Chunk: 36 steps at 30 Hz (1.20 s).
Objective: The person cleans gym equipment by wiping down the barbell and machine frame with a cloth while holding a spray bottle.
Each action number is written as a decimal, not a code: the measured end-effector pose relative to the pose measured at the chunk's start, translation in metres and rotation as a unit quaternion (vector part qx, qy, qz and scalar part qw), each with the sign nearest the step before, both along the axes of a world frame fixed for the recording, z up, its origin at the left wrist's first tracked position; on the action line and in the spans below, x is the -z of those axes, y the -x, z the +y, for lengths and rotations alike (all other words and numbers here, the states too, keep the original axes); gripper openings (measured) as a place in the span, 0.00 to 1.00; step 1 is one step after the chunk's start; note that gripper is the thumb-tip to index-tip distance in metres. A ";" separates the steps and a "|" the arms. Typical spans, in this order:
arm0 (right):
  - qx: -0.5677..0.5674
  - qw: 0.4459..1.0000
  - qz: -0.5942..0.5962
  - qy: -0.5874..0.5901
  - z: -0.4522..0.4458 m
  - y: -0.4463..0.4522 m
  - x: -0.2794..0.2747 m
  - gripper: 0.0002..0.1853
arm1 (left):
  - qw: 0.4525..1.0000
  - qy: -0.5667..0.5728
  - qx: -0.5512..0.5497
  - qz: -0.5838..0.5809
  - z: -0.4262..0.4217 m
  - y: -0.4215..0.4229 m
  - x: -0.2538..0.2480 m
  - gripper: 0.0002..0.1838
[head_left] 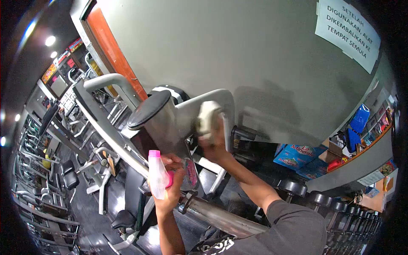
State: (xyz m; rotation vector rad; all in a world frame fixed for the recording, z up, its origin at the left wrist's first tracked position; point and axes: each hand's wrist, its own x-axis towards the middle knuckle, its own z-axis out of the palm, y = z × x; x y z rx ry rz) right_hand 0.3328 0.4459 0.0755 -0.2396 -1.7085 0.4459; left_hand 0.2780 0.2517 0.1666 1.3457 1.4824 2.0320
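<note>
My left hand [172,187] is closed around a spray bottle [157,176] with a translucent white head, a pink tip and a pink trigger. My fingers hide part of it. Higher up and to the right, my right hand [214,144] grips a whitish folded cloth [209,119], smeared by motion. The cloth appears in front of the grey curved frame [227,102] of a gym machine; whether it touches the frame, I cannot tell. Left of the cloth is the machine's black round pad [151,111].
A metal bar [225,219] crosses below my hands. Dumbbells [321,199] line a rack at lower right. Blue cartons [295,157] stand by the curved counter [352,163]. Several exercise machines fill the left side. A printed sign [348,34] hangs on the grey wall.
</note>
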 end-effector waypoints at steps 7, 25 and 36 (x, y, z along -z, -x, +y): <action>0.007 0.966 -0.025 -0.259 0.036 0.034 0.052 0.29 | 1.000 0.006 -0.011 -0.002 0.000 -0.004 0.000 0.19; -0.023 0.997 -0.038 -0.061 0.032 0.032 0.101 0.22 | 1.000 0.012 -0.027 -0.009 0.000 0.000 0.003 0.20; -0.439 0.533 0.290 0.662 -0.009 0.037 0.024 0.13 | 0.999 -0.005 -0.038 0.016 0.001 0.004 0.003 0.19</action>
